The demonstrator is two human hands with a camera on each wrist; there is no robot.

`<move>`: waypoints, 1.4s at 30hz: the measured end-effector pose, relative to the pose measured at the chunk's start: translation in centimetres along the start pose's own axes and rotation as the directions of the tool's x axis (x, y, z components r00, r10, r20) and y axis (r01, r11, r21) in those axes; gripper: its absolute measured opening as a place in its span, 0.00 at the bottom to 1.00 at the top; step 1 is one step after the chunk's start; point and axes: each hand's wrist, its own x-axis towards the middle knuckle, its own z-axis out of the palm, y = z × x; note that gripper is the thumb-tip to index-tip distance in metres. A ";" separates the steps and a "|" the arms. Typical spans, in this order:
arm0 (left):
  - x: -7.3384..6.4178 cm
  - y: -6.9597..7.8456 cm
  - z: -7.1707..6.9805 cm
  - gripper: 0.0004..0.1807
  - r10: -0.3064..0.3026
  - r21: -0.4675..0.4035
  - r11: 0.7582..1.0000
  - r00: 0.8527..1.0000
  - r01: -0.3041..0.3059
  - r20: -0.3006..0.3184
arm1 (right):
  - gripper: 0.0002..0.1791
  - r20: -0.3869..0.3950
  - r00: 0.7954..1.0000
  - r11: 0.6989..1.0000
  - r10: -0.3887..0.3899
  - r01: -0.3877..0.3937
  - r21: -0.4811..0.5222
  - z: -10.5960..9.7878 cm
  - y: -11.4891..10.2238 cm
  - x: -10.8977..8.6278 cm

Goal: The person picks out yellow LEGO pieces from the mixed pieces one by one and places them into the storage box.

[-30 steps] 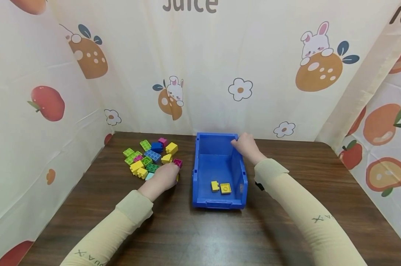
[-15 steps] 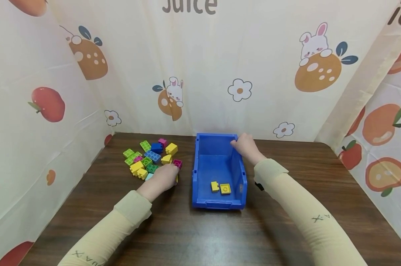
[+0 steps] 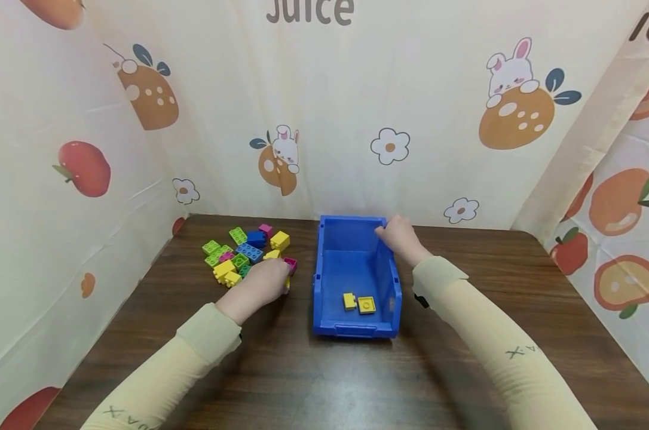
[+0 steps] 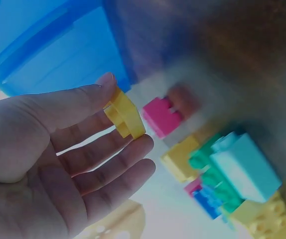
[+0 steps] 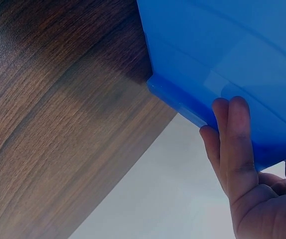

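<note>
My left hand (image 3: 261, 283) is at the near right side of a spread of toy building bricks. In the left wrist view it pinches a yellow brick (image 4: 125, 113) between thumb and fingers. A magenta brick (image 4: 161, 117) lies just past those fingertips; a light blue brick (image 4: 246, 166) and a green brick (image 4: 222, 185) are farther right. My right hand (image 3: 402, 239) grips the far right rim of a blue bin (image 3: 348, 272). Two yellow pieces, a small brick (image 3: 349, 301) and a square one (image 3: 366, 305), lie at the bin's near end.
More bricks lie left of the bin on the dark wooden table (image 3: 324, 382), among them a blue brick (image 3: 249, 252), a lime brick (image 3: 238, 235) and a yellow brick (image 3: 279, 240). A fruit-printed curtain (image 3: 335, 95) hangs behind the table and at both sides.
My left wrist and forearm have shifted slightly down and left, and the hand now covers the light blue brick in the head view. The right hand and the bin stay in place.
</note>
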 end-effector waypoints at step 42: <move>-3.0 6.0 -8.1 0.21 0.217 0.052 0.976 0.942 -0.211 -0.257 | 0.20 0.001 1.000 0.999 -0.010 0.010 0.033 0.0 0.2 0.1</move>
